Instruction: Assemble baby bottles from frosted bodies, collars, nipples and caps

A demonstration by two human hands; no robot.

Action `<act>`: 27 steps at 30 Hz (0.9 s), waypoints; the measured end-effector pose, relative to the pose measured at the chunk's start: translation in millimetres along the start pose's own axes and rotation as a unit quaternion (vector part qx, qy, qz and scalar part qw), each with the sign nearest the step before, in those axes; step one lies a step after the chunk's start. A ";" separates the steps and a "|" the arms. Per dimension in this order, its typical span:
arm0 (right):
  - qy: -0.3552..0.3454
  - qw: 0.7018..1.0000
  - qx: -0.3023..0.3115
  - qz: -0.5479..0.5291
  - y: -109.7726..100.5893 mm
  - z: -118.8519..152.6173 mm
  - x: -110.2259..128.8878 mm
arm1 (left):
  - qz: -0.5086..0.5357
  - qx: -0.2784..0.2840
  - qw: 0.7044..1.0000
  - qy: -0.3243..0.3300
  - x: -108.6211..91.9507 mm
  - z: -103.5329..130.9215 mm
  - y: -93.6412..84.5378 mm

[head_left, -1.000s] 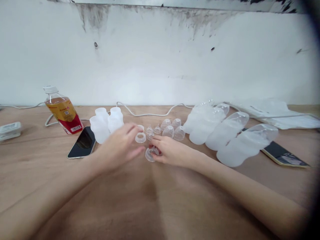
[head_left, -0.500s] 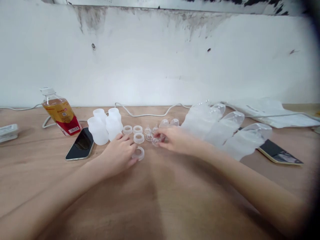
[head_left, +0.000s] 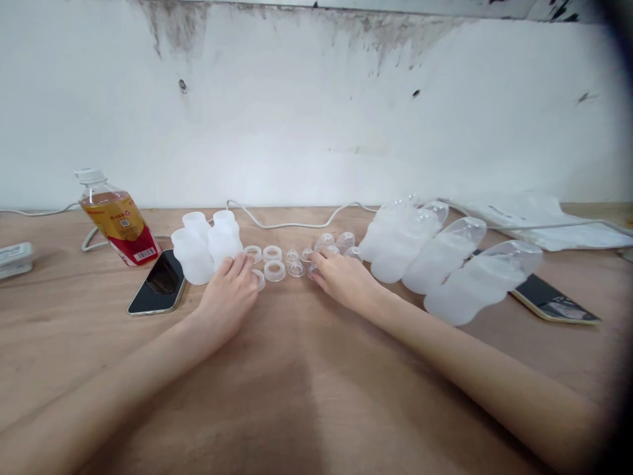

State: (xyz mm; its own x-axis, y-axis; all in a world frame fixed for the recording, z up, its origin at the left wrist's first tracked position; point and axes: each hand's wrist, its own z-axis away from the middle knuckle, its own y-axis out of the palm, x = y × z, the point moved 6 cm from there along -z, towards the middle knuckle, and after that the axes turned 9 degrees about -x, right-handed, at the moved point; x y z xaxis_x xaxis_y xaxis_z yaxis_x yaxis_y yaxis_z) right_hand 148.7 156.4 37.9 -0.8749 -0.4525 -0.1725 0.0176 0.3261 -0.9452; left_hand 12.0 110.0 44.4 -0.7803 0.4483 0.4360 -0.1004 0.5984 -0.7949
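Observation:
My left hand rests on the table with its fingers curled on a translucent screw ring, partly hidden by them. Three more rings, among them a front one, lie around it. My right hand pinches a clear bottle nipple, mostly covered by the fingertips. Another nipple sits just left of it, with others behind. Clear domed caps stand beyond the right hand. Frosted bottle bodies without tops stand in a cluster behind my left hand.
Assembled frosted baby bottles with clear caps are grouped at the right, by a dark phone and a plastic bag. At the left are another phone and a drink bottle. A white cable runs along the wall.
My left hand has drawn the front ring back and left, next to the other rings. The right hand has set its nipple down beside the others, its fingers still on it.

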 end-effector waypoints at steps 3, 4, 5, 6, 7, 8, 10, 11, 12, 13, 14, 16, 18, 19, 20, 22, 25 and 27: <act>-0.001 1.000 -0.008 -0.014 2.1 -0.4 -0.2 | -0.008 -0.004 1.000 -0.007 2.7 -1.5 0.7; -0.001 1.000 -0.011 -0.019 2.3 -0.6 -0.3 | -0.013 -0.006 1.000 -0.008 3.3 -2.1 1.0; -0.001 1.000 -0.014 -0.025 2.3 -0.9 -0.5 | -0.016 -0.008 1.000 -0.008 3.8 -2.7 1.4; -0.001 0.999 -0.018 -0.030 2.2 -1.1 -0.7 | -0.019 -0.011 1.000 -0.010 4.4 -3.1 1.9; 0.001 0.999 -0.022 -0.035 2.0 -1.4 -1.0 | -0.020 -0.013 1.000 -0.010 4.8 -3.5 2.6; 0.003 0.999 -0.026 -0.039 1.8 -1.6 -1.4 | -0.020 -0.014 1.000 -0.010 5.1 -3.7 3.7; 0.010 0.998 -0.032 -0.046 1.9 -1.9 -2.3 | -0.020 -0.022 1.000 -0.010 5.6 -3.9 5.9; 0.015 0.998 -0.036 -0.048 2.3 -2.0 -2.8 | -0.021 -0.029 0.999 -0.011 5.8 -4.0 6.9; 0.019 0.998 -0.038 -0.050 3.1 -1.9 -3.0 | -0.022 -0.035 0.999 -0.011 5.8 -3.9 8.0; 0.023 0.998 -0.040 -0.051 4.3 -1.8 -3.1 | -0.024 -0.040 0.999 -0.010 5.7 -3.9 9.1; 0.026 0.997 -0.041 -0.052 5.8 -1.7 -2.9 | -0.027 -0.045 0.999 -0.010 5.6 -3.7 10.2; 0.034 0.997 -0.043 -0.050 9.0 -1.3 -2.1 | -0.031 -0.045 0.998 -0.007 4.8 -3.4 12.6; 0.041 0.997 -0.045 -0.048 9.4 -1.0 -1.2 | -0.031 -0.047 0.998 -0.002 3.6 -3.0 13.7; 0.044 0.997 -0.049 -0.046 7.0 -1.0 -1.0 | -0.029 -0.050 0.998 -0.001 3.1 -2.8 13.6; 0.046 0.996 -0.057 -0.043 2.0 -1.0 -1.4 | -0.026 -0.053 0.998 0.001 2.5 -2.7 13.1; 0.054 0.994 -0.090 -0.023 -16.4 -0.2 -5.4 | -0.017 -0.061 0.998 0.003 1.6 -2.4 11.5; 0.100 0.980 -0.158 0.062 -58.6 5.8 -23.9 | -0.002 -0.068 0.998 0.008 0.3 -2.2 7.9; 0.156 0.958 -0.193 0.145 -85.9 13.2 -42.2 | 0.007 -0.071 0.997 0.011 -0.5 -2.4 5.4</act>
State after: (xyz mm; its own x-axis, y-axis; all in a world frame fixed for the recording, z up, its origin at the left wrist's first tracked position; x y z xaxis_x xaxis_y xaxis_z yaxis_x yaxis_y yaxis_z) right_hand 190.5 136.5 122.6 -0.9636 -0.0456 -0.2634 0.1543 0.7096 -0.6874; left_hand 13.3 114.6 40.9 -0.7678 0.4709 0.4345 0.0010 0.6791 -0.7341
